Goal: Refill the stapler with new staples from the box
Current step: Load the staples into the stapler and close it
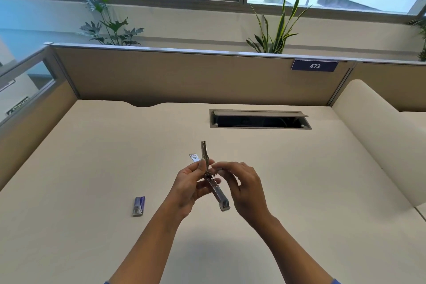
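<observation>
A small metal stapler [217, 193] is swung wide open above the desk, one arm pointing up and away, the other down toward me. My left hand [190, 188] grips it at the hinge, thumb on top. My right hand [242, 188] is at the hinge from the right, fingertips pinched on a small grey piece that looks like a strip of staples. A small purple staple box [139, 206] lies flat on the desk, to the left of both hands and apart from them.
The cream desk [92, 168] is walled by beige partitions at the back and left. An open cable hatch [259, 120] sits in the desk beyond the hands. A rounded cream divider [378, 136] rises along the right side.
</observation>
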A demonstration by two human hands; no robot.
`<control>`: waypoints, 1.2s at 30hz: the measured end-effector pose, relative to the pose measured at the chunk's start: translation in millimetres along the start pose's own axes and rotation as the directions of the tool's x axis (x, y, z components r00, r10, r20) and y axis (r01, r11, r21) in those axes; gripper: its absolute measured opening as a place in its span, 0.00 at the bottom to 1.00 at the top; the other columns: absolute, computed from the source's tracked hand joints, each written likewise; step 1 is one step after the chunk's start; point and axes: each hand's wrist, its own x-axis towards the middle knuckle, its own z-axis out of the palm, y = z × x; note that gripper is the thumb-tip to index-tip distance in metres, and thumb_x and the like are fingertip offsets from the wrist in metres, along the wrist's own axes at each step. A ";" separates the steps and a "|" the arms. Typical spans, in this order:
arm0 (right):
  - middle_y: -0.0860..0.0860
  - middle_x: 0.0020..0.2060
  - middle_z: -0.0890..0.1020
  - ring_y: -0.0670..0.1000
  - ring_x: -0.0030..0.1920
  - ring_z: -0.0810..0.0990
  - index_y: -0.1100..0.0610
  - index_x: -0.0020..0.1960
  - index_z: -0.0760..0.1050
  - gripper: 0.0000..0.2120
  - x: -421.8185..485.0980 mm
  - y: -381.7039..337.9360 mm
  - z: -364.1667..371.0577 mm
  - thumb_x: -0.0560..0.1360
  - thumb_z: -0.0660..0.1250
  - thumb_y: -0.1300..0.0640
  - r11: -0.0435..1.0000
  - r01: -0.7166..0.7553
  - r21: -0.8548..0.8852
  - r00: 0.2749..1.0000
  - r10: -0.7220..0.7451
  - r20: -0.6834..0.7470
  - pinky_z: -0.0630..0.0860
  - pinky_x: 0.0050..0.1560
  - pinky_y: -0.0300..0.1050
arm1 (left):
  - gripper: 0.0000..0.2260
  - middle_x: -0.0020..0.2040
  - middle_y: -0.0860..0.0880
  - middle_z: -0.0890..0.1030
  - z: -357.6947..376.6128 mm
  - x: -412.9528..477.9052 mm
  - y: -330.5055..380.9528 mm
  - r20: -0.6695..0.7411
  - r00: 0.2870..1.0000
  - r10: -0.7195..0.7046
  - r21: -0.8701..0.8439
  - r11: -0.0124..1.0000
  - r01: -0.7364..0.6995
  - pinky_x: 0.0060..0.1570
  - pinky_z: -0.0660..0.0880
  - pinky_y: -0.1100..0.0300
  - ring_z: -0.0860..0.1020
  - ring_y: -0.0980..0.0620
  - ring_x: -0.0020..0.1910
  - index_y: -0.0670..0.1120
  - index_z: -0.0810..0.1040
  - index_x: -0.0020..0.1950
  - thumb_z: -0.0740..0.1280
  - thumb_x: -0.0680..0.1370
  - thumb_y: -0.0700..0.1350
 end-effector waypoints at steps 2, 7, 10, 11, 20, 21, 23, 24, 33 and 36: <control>0.42 0.47 0.84 0.44 0.49 0.81 0.46 0.53 0.81 0.09 4.7 1.1 -3.6 0.79 0.65 0.58 0.993 -0.032 0.114 0.999 0.036 -0.031 0.77 0.49 0.46 | 0.11 0.43 0.46 0.84 1.4 -1.0 -0.7 0.012 1.000 -0.006 0.012 1.000 0.006 0.38 0.81 0.55 0.84 0.41 0.42 0.46 0.85 0.50 0.65 0.77 0.50; 0.47 0.46 0.82 0.45 0.49 0.81 0.53 0.51 0.84 0.10 15.7 -2.0 -15.5 0.77 0.68 0.65 0.969 -0.089 0.229 0.995 0.097 -0.026 0.75 0.46 0.32 | 0.13 0.39 0.49 0.83 6.2 -4.7 1.1 0.044 0.999 -0.010 0.042 0.999 0.008 0.38 0.81 0.56 0.84 0.44 0.40 0.48 0.85 0.51 0.67 0.74 0.54; 0.46 0.42 0.85 0.45 0.45 0.84 0.53 0.53 0.83 0.10 19.5 -3.4 -20.4 0.76 0.69 0.64 0.956 -0.142 0.258 0.989 0.148 -0.003 0.79 0.46 0.37 | 0.14 0.39 0.49 0.82 8.5 -7.4 3.6 0.098 0.995 -0.009 0.037 0.999 0.005 0.39 0.81 0.56 0.84 0.43 0.40 0.47 0.84 0.52 0.68 0.72 0.53; 0.46 0.40 0.86 0.46 0.43 0.85 0.53 0.54 0.82 0.10 20.5 -4.7 -22.1 0.76 0.70 0.64 0.944 -0.160 0.288 0.986 0.167 0.001 0.80 0.46 0.38 | 0.14 0.40 0.49 0.82 9.7 -8.5 4.4 0.113 0.994 -0.010 0.034 0.999 0.006 0.39 0.81 0.56 0.84 0.43 0.40 0.47 0.85 0.52 0.68 0.72 0.53; 0.45 0.39 0.86 0.43 0.42 0.85 0.57 0.47 0.83 0.04 33.0 -14.0 -40.0 0.73 0.73 0.64 0.943 -0.194 0.270 0.981 0.177 0.084 0.78 0.46 0.32 | 0.14 0.41 0.47 0.84 18.1 -15.4 8.2 0.149 0.989 -0.005 0.026 1.000 0.001 0.37 0.81 0.55 0.84 0.44 0.40 0.47 0.85 0.50 0.69 0.70 0.52; 0.45 0.39 0.86 0.43 0.42 0.85 0.57 0.47 0.83 0.05 33.9 -14.8 -42.1 0.72 0.73 0.65 0.942 -0.192 0.275 0.980 0.171 0.101 0.79 0.46 0.31 | 0.14 0.41 0.47 0.84 18.6 -15.9 8.8 0.145 0.989 -0.005 0.024 1.000 0.002 0.37 0.81 0.55 0.84 0.43 0.40 0.47 0.85 0.50 0.69 0.70 0.52; 0.46 0.39 0.86 0.44 0.42 0.86 0.59 0.46 0.84 0.06 35.5 -16.4 -46.1 0.72 0.73 0.67 0.934 -0.198 0.299 0.979 0.171 0.114 0.79 0.47 0.32 | 0.15 0.41 0.47 0.84 19.7 -16.9 9.9 0.143 0.990 -0.004 0.024 1.000 0.001 0.37 0.82 0.55 0.84 0.43 0.40 0.47 0.85 0.51 0.70 0.70 0.53; 0.47 0.39 0.87 0.44 0.42 0.86 0.59 0.46 0.84 0.06 35.9 -16.7 -47.8 0.72 0.73 0.67 0.930 -0.203 0.307 0.978 0.176 0.112 0.80 0.47 0.33 | 0.15 0.41 0.48 0.84 20.1 -17.5 10.2 0.146 0.989 -0.004 0.028 1.000 0.000 0.38 0.81 0.55 0.84 0.44 0.41 0.48 0.85 0.53 0.69 0.70 0.53; 0.45 0.38 0.86 0.41 0.39 0.85 0.58 0.46 0.85 0.07 42.2 -19.7 -55.8 0.73 0.72 0.68 0.956 -0.217 0.200 0.971 0.190 0.144 0.80 0.44 0.32 | 0.13 0.43 0.46 0.85 21.8 -20.5 15.3 0.128 0.992 -0.012 0.048 0.999 0.006 0.38 0.82 0.54 0.85 0.43 0.42 0.50 0.86 0.51 0.63 0.74 0.51; 0.43 0.37 0.85 0.39 0.40 0.85 0.58 0.46 0.84 0.08 45.9 -24.5 -58.0 0.73 0.71 0.69 0.966 -0.196 0.169 0.970 0.165 0.179 0.79 0.44 0.30 | 0.12 0.43 0.45 0.85 22.6 -22.1 18.8 0.119 0.993 -0.018 0.075 0.997 0.009 0.36 0.82 0.54 0.85 0.42 0.41 0.47 0.85 0.49 0.63 0.76 0.49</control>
